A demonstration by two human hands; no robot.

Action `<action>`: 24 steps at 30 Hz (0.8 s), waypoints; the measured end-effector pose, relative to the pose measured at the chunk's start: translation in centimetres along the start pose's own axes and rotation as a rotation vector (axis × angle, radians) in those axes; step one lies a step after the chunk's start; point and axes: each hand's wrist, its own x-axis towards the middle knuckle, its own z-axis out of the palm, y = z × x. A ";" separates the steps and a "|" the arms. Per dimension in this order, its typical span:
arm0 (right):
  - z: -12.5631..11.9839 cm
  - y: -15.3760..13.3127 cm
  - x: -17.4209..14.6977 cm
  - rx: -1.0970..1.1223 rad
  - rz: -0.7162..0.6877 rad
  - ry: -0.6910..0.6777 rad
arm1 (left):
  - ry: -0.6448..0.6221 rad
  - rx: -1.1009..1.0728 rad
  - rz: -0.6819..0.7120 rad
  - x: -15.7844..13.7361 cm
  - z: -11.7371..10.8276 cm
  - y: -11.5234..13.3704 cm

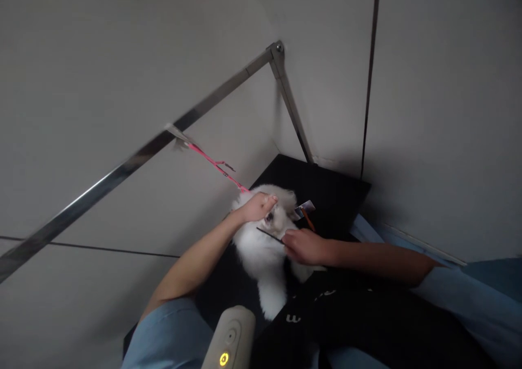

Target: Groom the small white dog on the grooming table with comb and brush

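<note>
A fluffy white dog point(261, 255) is on the black grooming table point(326, 187), its head tilted up, with a dark eye or nose partly showing. My left hand point(259, 206) is closed over the dog's head, thumb towards the right, its other fingers mostly hidden in the fur. In my right hand point(304, 246) is a thin dark comb point(269, 235), seen nearly edge-on, its tip close to the face fur. Just beyond that hand lies a brush with an orange handle point(308, 219), its head beside the dog.
A metal grooming arm point(220, 100) crosses above the table, joined to an upright post point(291, 105). From it a pink leash point(212, 162) runs down to the dog. A pale device with a yellow light point(230, 336) is at the bottom, near my dark apron point(367, 325).
</note>
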 end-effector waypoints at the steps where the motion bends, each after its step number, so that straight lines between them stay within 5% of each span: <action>1: 0.1 0.0 -0.1 0.016 -0.035 -0.035 | -0.001 0.037 0.015 -0.1 0.3 0.0; 10: -1.8 0.0 -2.0 0.051 -0.208 -0.154 | 0.043 0.130 -0.024 -1.4 2.0 0.4; 16: 0.8 -2.5 -3.5 0.052 -0.611 -0.408 | 0.250 -0.007 -0.233 -0.6 0.3 -1.0; 21: -1.2 0.2 -0.5 -0.116 -0.066 -0.023 | 0.186 0.014 -0.177 -0.6 -0.4 -1.2; 24: -1.7 1.0 0.3 -0.061 -0.032 -0.048 | 0.155 0.036 -0.133 -0.7 0.0 -0.7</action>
